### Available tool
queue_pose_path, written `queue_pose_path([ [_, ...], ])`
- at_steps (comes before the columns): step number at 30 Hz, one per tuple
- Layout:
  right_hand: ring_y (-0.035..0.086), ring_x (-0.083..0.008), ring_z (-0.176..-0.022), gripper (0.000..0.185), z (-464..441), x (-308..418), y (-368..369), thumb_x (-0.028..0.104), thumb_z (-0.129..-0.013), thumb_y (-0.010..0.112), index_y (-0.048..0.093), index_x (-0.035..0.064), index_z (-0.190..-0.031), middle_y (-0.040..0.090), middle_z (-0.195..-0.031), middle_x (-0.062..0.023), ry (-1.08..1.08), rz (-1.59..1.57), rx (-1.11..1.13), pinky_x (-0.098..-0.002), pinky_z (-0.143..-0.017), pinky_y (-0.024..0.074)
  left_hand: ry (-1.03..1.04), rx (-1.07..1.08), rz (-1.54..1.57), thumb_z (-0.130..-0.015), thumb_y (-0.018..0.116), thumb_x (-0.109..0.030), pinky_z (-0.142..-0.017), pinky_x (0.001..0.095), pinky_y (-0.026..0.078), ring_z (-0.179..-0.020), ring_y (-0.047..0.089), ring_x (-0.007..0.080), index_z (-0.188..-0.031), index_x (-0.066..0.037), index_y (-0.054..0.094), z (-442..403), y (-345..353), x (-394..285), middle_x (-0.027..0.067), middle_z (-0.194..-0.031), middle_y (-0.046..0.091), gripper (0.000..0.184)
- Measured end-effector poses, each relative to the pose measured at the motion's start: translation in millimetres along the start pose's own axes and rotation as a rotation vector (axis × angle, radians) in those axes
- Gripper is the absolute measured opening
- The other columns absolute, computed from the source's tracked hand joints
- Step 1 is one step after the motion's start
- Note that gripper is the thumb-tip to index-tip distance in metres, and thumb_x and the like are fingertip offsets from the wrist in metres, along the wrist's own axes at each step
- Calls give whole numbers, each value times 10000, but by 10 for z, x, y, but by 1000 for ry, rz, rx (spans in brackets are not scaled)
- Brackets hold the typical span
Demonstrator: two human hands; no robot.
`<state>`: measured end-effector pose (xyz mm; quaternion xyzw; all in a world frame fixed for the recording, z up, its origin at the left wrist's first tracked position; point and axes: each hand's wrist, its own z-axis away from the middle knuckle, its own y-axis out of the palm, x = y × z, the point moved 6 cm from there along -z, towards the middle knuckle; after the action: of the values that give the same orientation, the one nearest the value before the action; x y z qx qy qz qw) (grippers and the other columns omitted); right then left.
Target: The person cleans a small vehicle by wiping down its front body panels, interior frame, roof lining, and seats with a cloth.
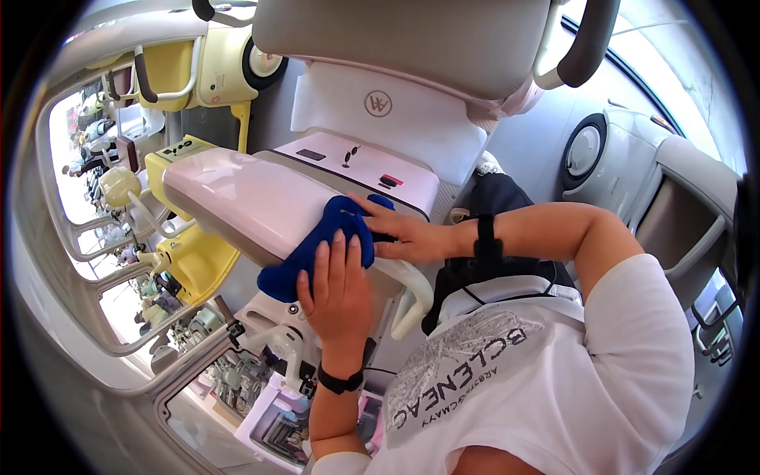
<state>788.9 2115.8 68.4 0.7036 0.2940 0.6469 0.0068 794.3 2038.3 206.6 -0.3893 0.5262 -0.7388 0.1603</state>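
A blue cloth is draped over the near end of a glossy pale pink panel with a grey-brown lower edge. My left hand lies on the cloth from the near side, its fingers stretched out and slightly apart. My right hand comes in from the right and holds the cloth's right part, with folds around its fingers. Part of its fingertips is hidden by the cloth. Both hands are close together.
A beige seat with dark armrests stands ahead, above a white backrest panel bearing a round logo. Yellow vehicle parts are at the left. A grey vehicle stands at the right. A cream handle curves beside the hands.
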Motion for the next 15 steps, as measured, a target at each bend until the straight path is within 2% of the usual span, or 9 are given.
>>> queue_pose_path([
  [1,92,-360,-1484,600,-68,12,19,211,-972,542,300,61,-1501,66,-1599,-224,-54,58,20,-408,-1191,132,-11,-12,2,-938,505,-247,-1088,461,280,-1311,453,257,-1291,-158,608,-6,-7,85,43,-1396,533,378],
  [2,92,-360,-1484,600,-160,-16,23,211,-972,542,300,61,-1501,66,-1599,-224,-55,58,28,-408,-1191,132,-18,-13,1,-938,505,-247,-1088,461,280,-1311,453,257,-1291,-158,608,-33,-15,160,43,-1396,533,378],
  [4,98,-372,-1480,597,-410,106,-26,256,-984,531,303,47,-1495,98,-1590,-238,-243,149,-45,-431,-1193,104,-99,-88,131,-953,493,-241,-1087,471,283,-1315,442,298,-1298,-128,600,-187,-117,362,67,-1398,526,378],
  [6,128,-386,-1469,576,-812,108,-61,315,-988,518,376,-10,-1441,178,-1558,-276,-248,125,-39,-447,-1192,105,-141,-149,279,-972,469,-215,-1103,475,276,-1327,415,345,-1304,-72,581,-362,-147,624,126,-1397,511,379],
  [10,142,-394,-1464,576,-1607,207,-113,372,-996,478,424,-38,-1397,210,-1543,-287,-113,120,74,-448,-1191,137,-266,-181,455,-1002,420,-236,-1113,466,268,-1334,396,367,-1316,-68,563,-617,90,1386,141,-1402,494,384],
  [12,220,-380,-1447,630,-1797,194,-110,419,-1023,401,349,-45,-1447,121,-1583,-256,-82,328,168,-368,-1178,178,-319,-171,521,-1010,405,-230,-1124,456,258,-1342,381,371,-1322,-57,551,-713,179,1616,151,-1405,486,386],
  [15,220,-378,-1448,658,-1796,124,-139,441,-1023,394,334,-55,-1450,99,-1592,-241,-41,326,176,-358,-1178,178,-304,-132,467,-1028,357,-232,-1146,448,227,-1357,360,371,-1348,-72,524,-750,226,1674,159,-1423,464,395],
])
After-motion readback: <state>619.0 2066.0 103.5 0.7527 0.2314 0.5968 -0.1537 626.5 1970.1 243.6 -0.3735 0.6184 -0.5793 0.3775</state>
